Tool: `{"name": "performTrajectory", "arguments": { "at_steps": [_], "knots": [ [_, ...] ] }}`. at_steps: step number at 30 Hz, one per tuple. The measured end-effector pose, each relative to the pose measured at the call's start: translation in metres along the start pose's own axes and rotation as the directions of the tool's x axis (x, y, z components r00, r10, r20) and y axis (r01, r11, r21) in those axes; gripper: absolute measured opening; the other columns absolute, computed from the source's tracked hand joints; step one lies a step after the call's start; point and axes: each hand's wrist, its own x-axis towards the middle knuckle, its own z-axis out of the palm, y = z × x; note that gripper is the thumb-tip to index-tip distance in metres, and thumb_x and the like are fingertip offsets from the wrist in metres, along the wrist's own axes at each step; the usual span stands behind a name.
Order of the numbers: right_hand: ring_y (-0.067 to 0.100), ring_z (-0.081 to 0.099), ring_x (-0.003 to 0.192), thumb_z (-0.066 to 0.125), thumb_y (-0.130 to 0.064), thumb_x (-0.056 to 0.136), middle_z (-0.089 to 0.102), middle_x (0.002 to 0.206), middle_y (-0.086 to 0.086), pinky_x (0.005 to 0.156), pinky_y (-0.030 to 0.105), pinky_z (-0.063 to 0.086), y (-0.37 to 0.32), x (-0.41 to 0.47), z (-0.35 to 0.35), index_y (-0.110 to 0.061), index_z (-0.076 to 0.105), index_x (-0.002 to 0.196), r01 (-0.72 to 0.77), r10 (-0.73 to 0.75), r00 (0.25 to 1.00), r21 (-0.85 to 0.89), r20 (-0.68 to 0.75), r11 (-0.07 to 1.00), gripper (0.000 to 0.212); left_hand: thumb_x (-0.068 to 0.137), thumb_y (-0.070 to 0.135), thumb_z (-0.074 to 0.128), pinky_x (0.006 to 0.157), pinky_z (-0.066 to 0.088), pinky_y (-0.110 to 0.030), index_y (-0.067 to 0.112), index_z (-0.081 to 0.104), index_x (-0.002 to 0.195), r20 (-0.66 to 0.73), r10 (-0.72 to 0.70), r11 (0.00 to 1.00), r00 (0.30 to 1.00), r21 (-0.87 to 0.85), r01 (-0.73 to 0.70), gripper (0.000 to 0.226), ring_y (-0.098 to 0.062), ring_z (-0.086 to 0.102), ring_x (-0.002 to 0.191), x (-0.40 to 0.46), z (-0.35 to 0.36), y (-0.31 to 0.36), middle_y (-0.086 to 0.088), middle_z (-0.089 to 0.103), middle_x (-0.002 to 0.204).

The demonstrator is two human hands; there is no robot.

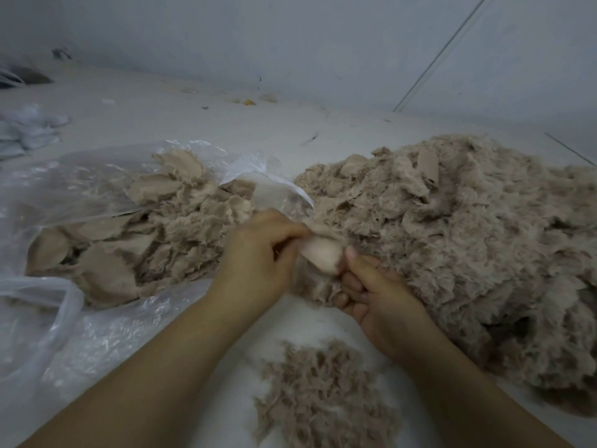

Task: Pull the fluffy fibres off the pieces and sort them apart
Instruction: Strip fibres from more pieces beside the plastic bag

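Observation:
Both my hands hold one beige fluffy piece (323, 258) over the white surface, its pale backing turned up. My left hand (258, 257) grips its left edge with curled fingers. My right hand (371, 286) pinches its right side, thumb on top and fingers curled under the fluff. A big heap of fluffy pieces (468, 247) lies to the right. A small mound of loose pulled fibres (323, 399) sits in front, between my forearms. To the left, an opened clear plastic bag (80, 189) holds several beige pieces (155, 231).
The work surface (226, 124) is white and runs back to a grey wall (290, 43). Crumpled pale plastic or cloth (29, 130) lies at the far left. Small scraps (248, 101) dot the back of the surface. A thin cable (442, 53) runs diagonally down the wall.

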Motion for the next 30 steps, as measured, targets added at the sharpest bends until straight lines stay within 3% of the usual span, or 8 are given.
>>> {"name": "performTrajectory", "arguments": {
  "at_steps": [4,7,9,14,17,19,24,30],
  "knots": [
    [0.003,0.039,0.04,0.062,-0.04,0.076,0.037,0.05,-0.006,0.048,0.018,0.044,0.003,0.002,-0.002,-0.011,0.072,0.067,0.014,-0.015,0.999,-0.007,-0.028,1.0,0.032,0.09,0.003,0.057,0.069,0.041,-0.027,0.003,0.069,0.106,-0.07,-0.123,0.904,0.99,0.404,0.141,0.02,-0.028,0.052,0.072,0.011,-0.017,-0.02,-0.018,0.058,0.104],
    [0.002,0.039,0.04,0.062,-0.041,0.075,0.039,0.05,-0.006,0.048,0.018,0.044,0.004,0.003,-0.003,-0.011,0.073,0.068,0.013,-0.013,1.0,0.004,-0.021,1.0,0.032,0.088,0.017,0.055,0.048,0.025,-0.027,0.01,0.065,0.092,0.038,-0.46,0.623,0.887,0.726,0.292,0.013,-0.02,0.029,0.049,0.012,-0.022,-0.022,-0.01,0.04,0.093],
    [0.002,0.039,0.04,0.062,-0.04,0.076,0.038,0.05,-0.006,0.048,0.018,0.044,0.005,0.003,-0.003,-0.01,0.072,0.068,0.012,-0.012,1.0,0.009,-0.026,1.0,0.032,0.085,0.018,0.056,0.046,0.018,-0.025,0.012,0.066,0.085,0.048,-0.473,0.54,0.88,0.805,0.247,0.012,-0.018,0.03,0.049,0.013,-0.025,-0.018,-0.01,0.042,0.09],
    [0.003,0.04,0.04,0.059,-0.04,0.078,0.038,0.05,-0.006,0.048,0.018,0.044,0.003,0.002,-0.002,-0.008,0.068,0.072,0.005,-0.005,1.0,0.014,-0.019,1.0,0.034,0.084,0.022,0.061,0.048,0.034,-0.028,0.01,0.062,0.084,0.059,-0.15,0.758,0.987,0.648,0.077,0.012,-0.03,0.055,0.062,0.006,-0.008,-0.009,-0.011,0.059,0.087],
    [0.003,0.038,0.039,0.056,-0.04,0.081,0.035,0.05,-0.006,0.048,0.018,0.043,0.001,0.001,-0.001,-0.006,0.062,0.074,-0.004,0.004,1.0,0.008,-0.011,1.0,0.036,0.085,0.043,0.065,0.069,0.047,-0.032,0.023,0.064,0.104,0.443,-0.272,0.934,0.854,0.334,0.124,0.027,-0.014,0.053,0.079,-0.006,0.01,-0.001,0.006,0.049,0.095],
    [0.003,0.037,0.038,0.053,-0.038,0.087,0.034,0.05,-0.005,0.047,0.018,0.043,-0.001,0.001,0.001,-0.005,0.059,0.075,-0.001,0.001,1.0,-0.01,-0.02,1.0,0.035,0.084,0.04,0.069,0.071,0.047,-0.029,0.024,0.064,0.107,0.59,-0.241,0.961,0.771,0.256,0.104,0.028,-0.01,0.053,0.079,-0.009,0.019,0.0,0.009,0.044,0.094],
    [0.003,0.043,0.041,0.054,-0.028,0.091,0.044,0.05,-0.004,0.046,0.018,0.043,-0.002,-0.002,0.004,-0.004,0.058,0.084,0.01,-0.01,1.0,-0.004,-0.009,1.0,0.025,0.086,0.007,0.064,0.071,0.044,-0.029,0.016,0.061,0.076,0.487,-0.209,0.976,0.848,0.159,0.15,0.014,-0.014,0.052,0.077,-0.008,0.022,0.0,0.004,0.048,0.088],
    [0.0,0.054,0.045,0.047,-0.01,0.099,0.061,0.053,-0.011,0.046,0.016,0.045,-0.004,-0.004,0.004,-0.004,0.056,0.108,0.008,-0.007,0.999,-0.02,0.033,1.0,0.014,0.081,0.019,0.065,0.076,0.046,-0.03,0.018,0.06,0.104,0.624,-0.161,0.973,0.764,0.232,0.016,0.024,-0.013,0.048,0.088,-0.009,0.014,-0.006,0.004,0.049,0.099]
  ]
}}
